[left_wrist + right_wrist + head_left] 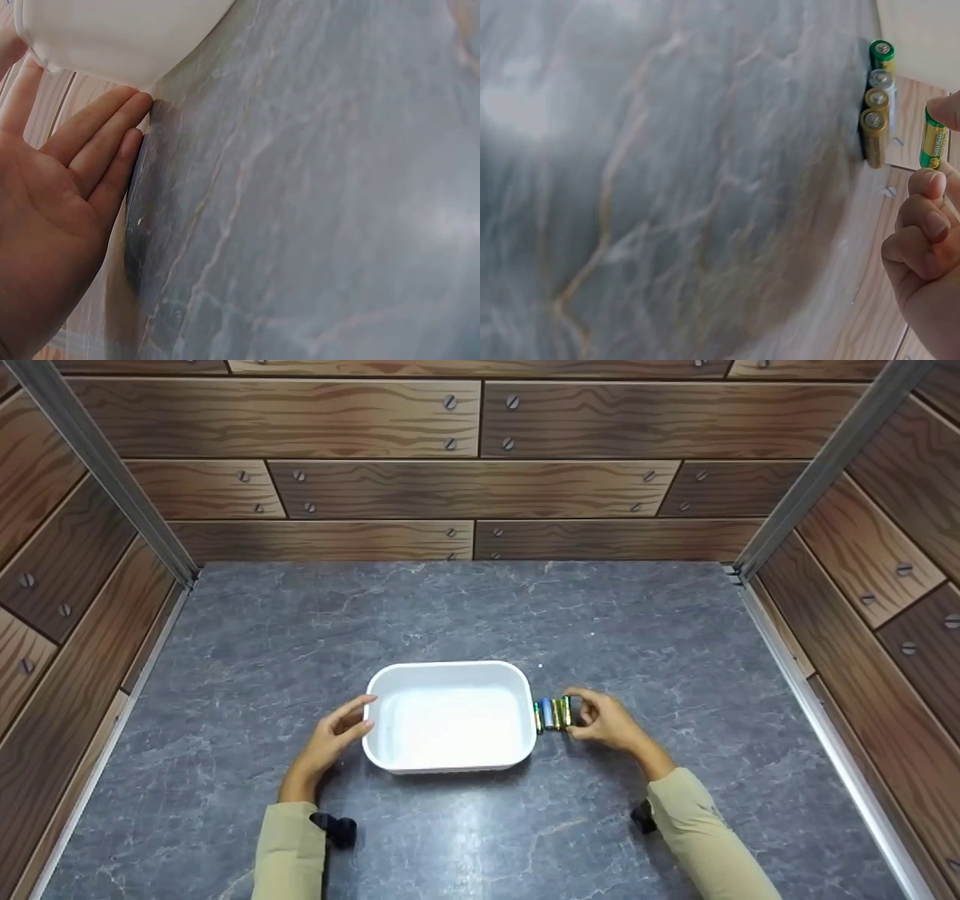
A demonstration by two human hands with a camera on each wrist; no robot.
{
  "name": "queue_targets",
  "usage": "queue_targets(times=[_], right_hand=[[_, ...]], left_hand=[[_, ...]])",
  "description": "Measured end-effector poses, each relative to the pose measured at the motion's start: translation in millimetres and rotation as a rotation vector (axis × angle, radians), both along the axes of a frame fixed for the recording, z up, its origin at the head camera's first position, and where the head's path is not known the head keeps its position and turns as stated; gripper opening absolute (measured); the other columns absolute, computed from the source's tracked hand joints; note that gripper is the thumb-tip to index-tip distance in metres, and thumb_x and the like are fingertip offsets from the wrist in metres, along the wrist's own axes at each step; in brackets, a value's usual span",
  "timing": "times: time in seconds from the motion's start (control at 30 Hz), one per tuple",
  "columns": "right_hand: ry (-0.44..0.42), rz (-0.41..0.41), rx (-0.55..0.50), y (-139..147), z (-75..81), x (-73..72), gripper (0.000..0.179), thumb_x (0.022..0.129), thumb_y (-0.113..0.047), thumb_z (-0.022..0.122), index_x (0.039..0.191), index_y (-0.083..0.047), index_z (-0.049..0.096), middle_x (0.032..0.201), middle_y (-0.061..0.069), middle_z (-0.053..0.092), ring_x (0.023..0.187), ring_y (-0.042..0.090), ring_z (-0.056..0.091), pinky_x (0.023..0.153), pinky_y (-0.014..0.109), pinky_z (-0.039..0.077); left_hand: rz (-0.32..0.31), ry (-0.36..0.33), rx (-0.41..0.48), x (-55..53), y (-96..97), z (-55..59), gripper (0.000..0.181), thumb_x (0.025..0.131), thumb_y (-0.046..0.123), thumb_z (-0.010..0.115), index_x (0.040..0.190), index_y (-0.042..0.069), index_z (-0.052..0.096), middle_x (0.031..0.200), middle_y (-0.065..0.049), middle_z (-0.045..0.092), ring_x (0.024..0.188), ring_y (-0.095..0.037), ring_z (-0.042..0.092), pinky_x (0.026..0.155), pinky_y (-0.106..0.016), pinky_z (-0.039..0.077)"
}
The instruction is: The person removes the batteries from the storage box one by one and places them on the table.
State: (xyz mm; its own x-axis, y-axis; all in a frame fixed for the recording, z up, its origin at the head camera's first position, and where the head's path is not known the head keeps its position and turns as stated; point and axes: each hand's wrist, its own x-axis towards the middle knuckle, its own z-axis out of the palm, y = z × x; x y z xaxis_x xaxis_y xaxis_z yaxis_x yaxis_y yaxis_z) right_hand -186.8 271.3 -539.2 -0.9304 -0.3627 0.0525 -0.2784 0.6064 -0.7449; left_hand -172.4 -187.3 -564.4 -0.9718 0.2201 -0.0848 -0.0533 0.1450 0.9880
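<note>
A white rectangular basin (450, 757) stands on the tabletop. At its left end, my left hand (328, 739) touches the rim with its fingertips. The left wrist view shows straight fingers (97, 139) against the basin's outer wall (112, 45). On the other side, my right hand (609, 721) pinches a green and yellow battery (933, 141) between thumb and fingertip, the other fingers curled below. A row of several batteries, among them a gold one (874, 139), a silver-blue one (547, 714) and a green-ended one (883, 52), stands side by side against the basin's right end.
The dark grey marbled tabletop (480, 611) stretches around the basin. Wood-patterned panels (480, 487) enclose it at the back and both sides, with metal posts (810, 472) at the corners. A black wrist camera (337, 831) sits by the left sleeve.
</note>
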Motion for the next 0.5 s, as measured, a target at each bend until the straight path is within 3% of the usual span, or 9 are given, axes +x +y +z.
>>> queue_targets(times=[0.37, 0.5], right_hand=[[-0.037, -0.020, 0.092, 14.7, -10.7, -2.3, 0.055, 0.068, 0.000, 0.074, 0.121, 0.004, 0.059, 0.063, 0.004, 0.051, 0.055, -0.001, 0.038, 0.051, 0.016, 0.033], [-0.065, -0.035, 0.129, 12.9, -12.3, -3.6, 0.058, 0.068, -0.003, 0.073, 0.124, 0.001, 0.059, 0.063, 0.000, 0.050, 0.055, 0.003, 0.039, 0.051, 0.018, 0.033]], left_hand=[[-0.003, -0.005, 0.008, 0.6, 2.0, -0.2, 0.049, 0.094, 0.009, 0.060, 0.140, 0.000, 0.047, 0.137, -0.030, 0.053, 0.104, 0.006, 0.060, 0.091, -0.015, 0.047], [0.007, -0.015, -0.008, 1.9, 1.4, 1.3, 0.048, 0.094, 0.010, 0.060, 0.141, 0.003, 0.048, 0.137, -0.028, 0.054, 0.111, -0.005, 0.061, 0.091, -0.016, 0.047]])
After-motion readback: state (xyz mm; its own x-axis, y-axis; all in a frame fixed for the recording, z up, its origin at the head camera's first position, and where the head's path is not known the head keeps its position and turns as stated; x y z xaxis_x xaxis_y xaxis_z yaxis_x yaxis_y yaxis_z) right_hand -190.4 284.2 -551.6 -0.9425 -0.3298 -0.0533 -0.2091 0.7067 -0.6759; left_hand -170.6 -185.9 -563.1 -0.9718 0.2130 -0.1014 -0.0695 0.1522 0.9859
